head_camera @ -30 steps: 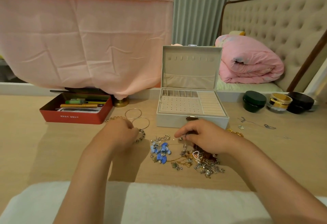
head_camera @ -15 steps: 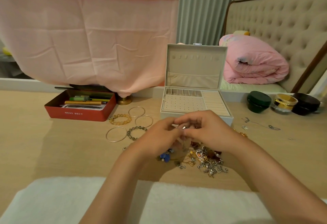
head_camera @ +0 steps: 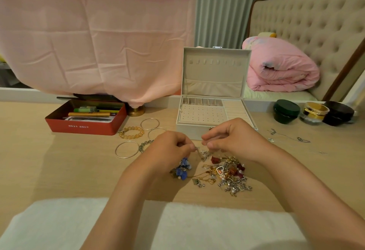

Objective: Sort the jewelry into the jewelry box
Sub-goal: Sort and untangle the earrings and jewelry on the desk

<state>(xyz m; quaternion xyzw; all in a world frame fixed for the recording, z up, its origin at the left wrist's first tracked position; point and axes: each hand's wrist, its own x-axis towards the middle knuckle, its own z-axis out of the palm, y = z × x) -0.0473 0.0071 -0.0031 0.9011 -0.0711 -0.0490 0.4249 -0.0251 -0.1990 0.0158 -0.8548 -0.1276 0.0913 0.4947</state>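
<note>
A white jewelry box (head_camera: 199, 114) stands open at the table's middle, lid upright, its tray of holes and slots bare. In front of it my left hand (head_camera: 171, 148) and my right hand (head_camera: 231, 139) meet just above the table. Both pinch the same small silver piece (head_camera: 203, 153), which dangles between the fingertips. Below them lies a tangled pile of jewelry (head_camera: 225, 174) with a blue flower piece (head_camera: 182, 170) at its left. Left of my hands lie thin bangles (head_camera: 126, 149) and an amber bead bracelet (head_camera: 131, 132).
A red tin (head_camera: 85, 125) of pens sits at the back left under a hanging pink cloth (head_camera: 94, 36). Three cosmetic jars (head_camera: 314, 112) stand at the back right, with a thin silver chain (head_camera: 288, 137) before them. A white towel (head_camera: 59, 224) covers the near edge.
My left hand left the bracelets at the left and came to the middle. My right hand lifted a small silver piece off the pile, and both hands now pinch it.
</note>
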